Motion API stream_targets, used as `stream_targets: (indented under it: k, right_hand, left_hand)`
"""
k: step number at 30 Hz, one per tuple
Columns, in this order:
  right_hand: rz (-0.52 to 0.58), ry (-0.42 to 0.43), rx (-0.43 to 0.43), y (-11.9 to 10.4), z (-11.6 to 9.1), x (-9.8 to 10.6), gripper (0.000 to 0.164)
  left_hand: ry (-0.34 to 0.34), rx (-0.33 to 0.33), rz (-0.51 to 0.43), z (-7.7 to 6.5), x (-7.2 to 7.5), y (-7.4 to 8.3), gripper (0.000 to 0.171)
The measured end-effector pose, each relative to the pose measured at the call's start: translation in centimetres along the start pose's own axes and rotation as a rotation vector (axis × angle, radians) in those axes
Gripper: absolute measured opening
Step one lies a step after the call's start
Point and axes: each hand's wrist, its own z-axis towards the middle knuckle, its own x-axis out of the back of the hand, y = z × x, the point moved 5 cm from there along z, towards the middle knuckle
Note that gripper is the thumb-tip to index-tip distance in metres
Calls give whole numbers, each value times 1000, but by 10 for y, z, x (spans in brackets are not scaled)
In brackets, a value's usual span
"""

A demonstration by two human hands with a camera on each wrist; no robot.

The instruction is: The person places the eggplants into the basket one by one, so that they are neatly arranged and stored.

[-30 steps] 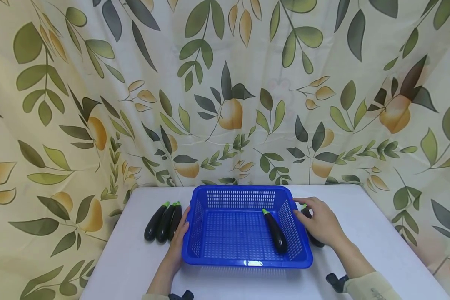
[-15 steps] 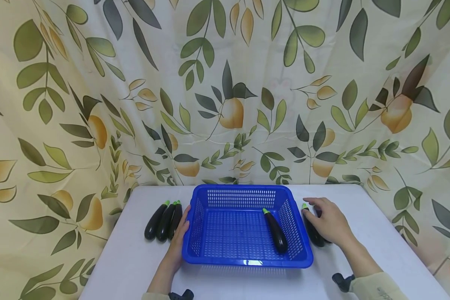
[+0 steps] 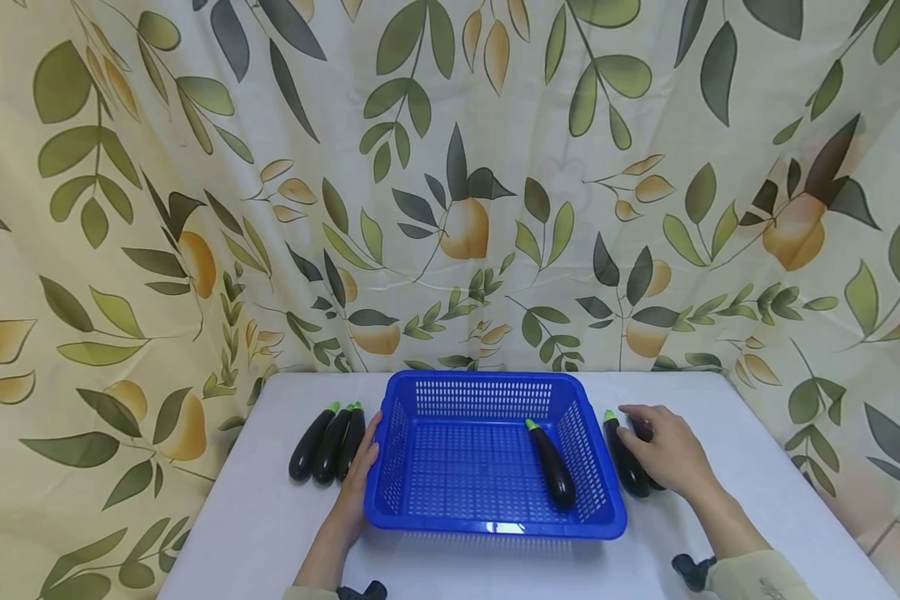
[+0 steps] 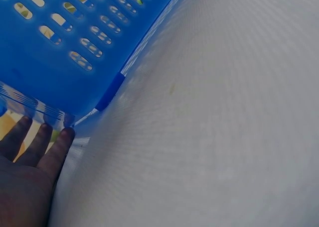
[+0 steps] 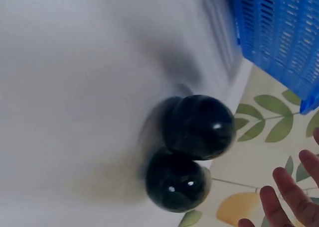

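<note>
A blue plastic basket (image 3: 495, 527) stands in the middle with one dark eggplant (image 3: 551, 467) lying inside toward its right wall. My left hand (image 3: 356, 483) rests against the basket's left side, and the left wrist view shows its extended fingers (image 4: 57, 155) touching the mesh wall. Right of the basket my right hand (image 3: 667, 454) is over two eggplants lying side by side; the nearer-to-basket eggplant (image 3: 624, 462) shows its green stem, the other is mostly covered. From the right wrist, their rounded ends appear, one eggplant (image 5: 202, 127) above the other eggplant (image 5: 177, 182), with spread fingers (image 5: 274, 207) beyond.
Several more eggplants (image 3: 333, 443) lie together left of the basket, partly behind the left hand. Everything is on a table with a white cover (image 3: 435, 575). A leaf-and-fruit patterned curtain (image 3: 450, 275) hangs behind and at both sides.
My right hand has left the basket's right rim and moved right, uncovering the first eggplant beside the basket. The left hand and the basket have stayed put.
</note>
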Motion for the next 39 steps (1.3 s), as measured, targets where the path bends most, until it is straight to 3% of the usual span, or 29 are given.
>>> stream_targets:
  k: [18, 39]
  right_hand:
    - [-10, -31, -112, 39, 1, -7, 46]
    - [-25, -68, -162, 57, 0, -13, 49]
  left_hand:
    - [-3, -1, -3, 2, 1, -3, 48]
    - [-1, 2, 2, 3, 3, -5, 49]
